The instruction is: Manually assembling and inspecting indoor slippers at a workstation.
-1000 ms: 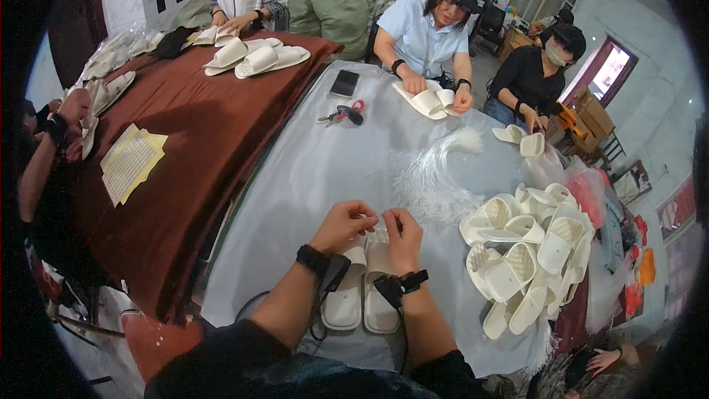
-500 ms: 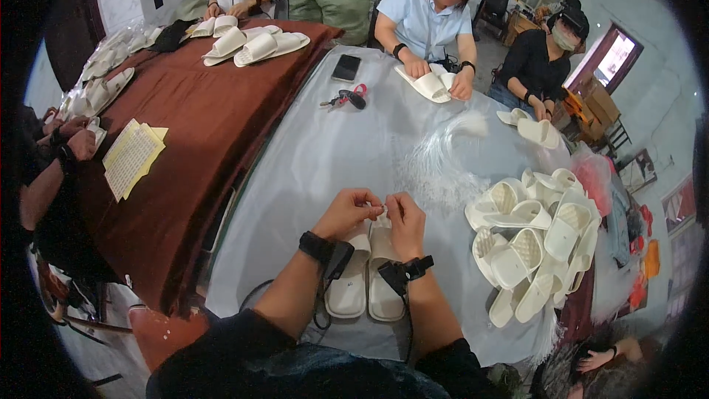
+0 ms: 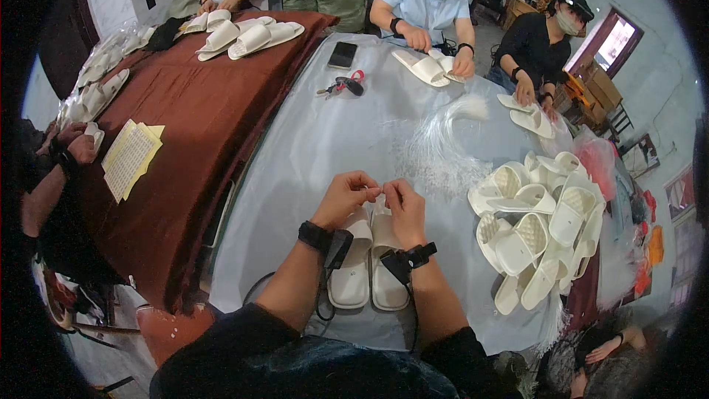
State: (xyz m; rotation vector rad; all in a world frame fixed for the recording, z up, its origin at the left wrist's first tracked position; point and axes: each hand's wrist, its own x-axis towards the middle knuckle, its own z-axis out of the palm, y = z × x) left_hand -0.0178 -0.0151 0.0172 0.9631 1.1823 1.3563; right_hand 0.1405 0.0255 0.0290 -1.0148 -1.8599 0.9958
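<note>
Together at the fingertips, in two facing pinches: left hand (image 3: 344, 198) and right hand (image 3: 405, 210), above the far ends of two white slippers (image 3: 348, 284), side by side on the table (image 3: 288, 170). Cannot tell about anything thin gripped between. To the right, one heap of similar slippers (image 3: 543, 225), too overlapped for counting. Farther off, one curved bundle of clear strands (image 3: 437, 140), one phone (image 3: 342, 55), one set of keys (image 3: 347, 86).
</note>
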